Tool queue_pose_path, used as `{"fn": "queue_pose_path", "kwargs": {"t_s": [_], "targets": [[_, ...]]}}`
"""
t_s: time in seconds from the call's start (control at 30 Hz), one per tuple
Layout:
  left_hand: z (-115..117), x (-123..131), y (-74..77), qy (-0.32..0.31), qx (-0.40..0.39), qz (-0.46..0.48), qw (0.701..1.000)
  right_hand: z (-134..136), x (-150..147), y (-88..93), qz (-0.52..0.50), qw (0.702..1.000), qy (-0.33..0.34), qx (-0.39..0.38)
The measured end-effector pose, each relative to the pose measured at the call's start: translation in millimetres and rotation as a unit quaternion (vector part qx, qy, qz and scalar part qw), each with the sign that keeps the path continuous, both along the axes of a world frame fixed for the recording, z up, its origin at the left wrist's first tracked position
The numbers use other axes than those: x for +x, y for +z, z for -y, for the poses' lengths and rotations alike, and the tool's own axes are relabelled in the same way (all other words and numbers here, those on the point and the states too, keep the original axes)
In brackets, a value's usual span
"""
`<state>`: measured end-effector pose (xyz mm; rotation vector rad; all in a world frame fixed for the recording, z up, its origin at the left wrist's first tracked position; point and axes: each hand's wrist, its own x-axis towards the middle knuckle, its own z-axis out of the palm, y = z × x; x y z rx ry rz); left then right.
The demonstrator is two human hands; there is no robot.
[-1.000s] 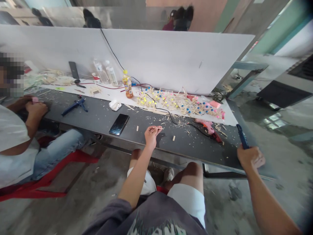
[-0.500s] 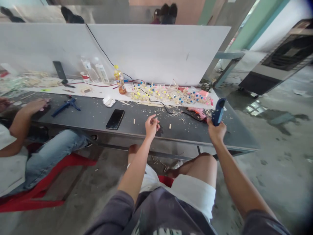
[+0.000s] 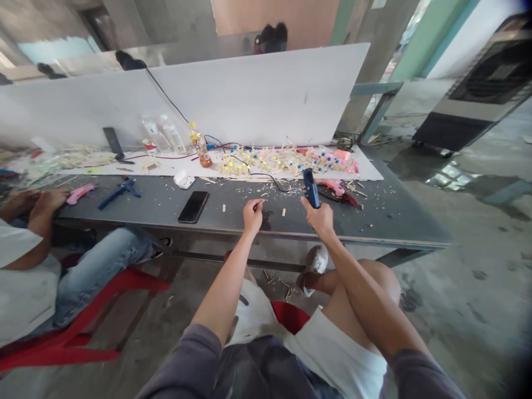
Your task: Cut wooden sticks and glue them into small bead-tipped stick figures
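My right hand (image 3: 322,218) is wrapped round a dark blue tool (image 3: 311,189), held upright above the front part of the grey table (image 3: 374,221). To its left, my left hand (image 3: 252,216) is closed over the table edge, its fingertips pinched; what they hold, if anything, is too small to make out. Between the hands lies a small wooden piece (image 3: 284,212), and another (image 3: 224,208) is left of my left hand. Behind the blue tool rests a pink glue gun (image 3: 332,187). Stick shapes with coloured dots (image 3: 266,162) cover the white board beyond.
A black phone (image 3: 193,207), white case (image 3: 183,179) and drink bottle (image 3: 201,146) stand or lie left of my hands. Further left are a blue clamp-like tool (image 3: 119,192), another pink glue gun (image 3: 80,193) and a seated person's hands. A black cable (image 3: 274,180) crosses the table.
My right hand has moved left with the blue tool, closer to my left hand. My left hand stays closed near the same spot. The view has shifted, and the other person's hands have come together.
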<state>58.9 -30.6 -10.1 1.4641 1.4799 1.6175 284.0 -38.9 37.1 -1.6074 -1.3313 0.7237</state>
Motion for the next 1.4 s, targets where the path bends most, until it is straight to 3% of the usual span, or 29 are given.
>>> {"fn": "queue_pose_path", "kwargs": {"t_s": [0.1,0.3,0.47,0.63,0.83,0.97,1.1,1.17,1.4], "targets": [[2,3,2.2,0.041,-0.002,-0.042,0.998,4,-11,8.3,0.007,1.0,0.025,-0.009],[3,10,2.9,0.003,-0.052,-0.072,0.996,21,-23,18.4,-0.057,0.99,0.128,0.013],[6,13,10.1,-0.016,-0.075,-0.148,0.986,39,-23,10.3,-0.041,0.992,0.116,0.0],[5,15,22.1,-0.072,-0.081,-0.174,0.979,52,-16,15.9,-0.034,0.994,0.104,-0.003],[-10,9,29.1,-0.116,-0.104,-0.164,0.974,45,-18,17.6,0.006,0.993,0.113,-0.019],[-10,9,39.9,-0.058,-0.059,-0.078,0.994,30,-29,11.9,0.014,0.992,0.116,-0.042],[3,12,54.8,-0.108,0.009,-0.012,0.994,21,-43,6.8,-0.008,0.99,0.113,-0.084],[9,11,60.7,-0.119,0.011,-0.025,0.993,22,-51,6.4,0.0,0.99,0.111,-0.086],[16,5,71.2,-0.062,0.051,-0.114,0.99,34,-64,10.7,0.033,0.989,0.131,-0.053]]}}
